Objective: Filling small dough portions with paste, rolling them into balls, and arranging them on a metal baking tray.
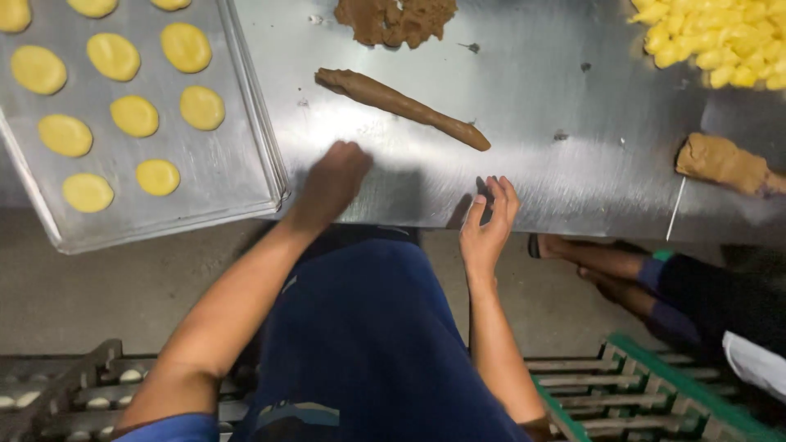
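Neither hand grips anything: the left hand, blurred and loosely curled, and the open right hand rest at the steel table edge, short of the brown dough roll. Judged stage: between rolling and portioning onto the tray of yellow discs. Left fingertips are indistinct.

Upper left: metal tray of flat yellow discs. Upper right: heap of yellow lumps. Right edge: tan dough block. Lower right: green crate.
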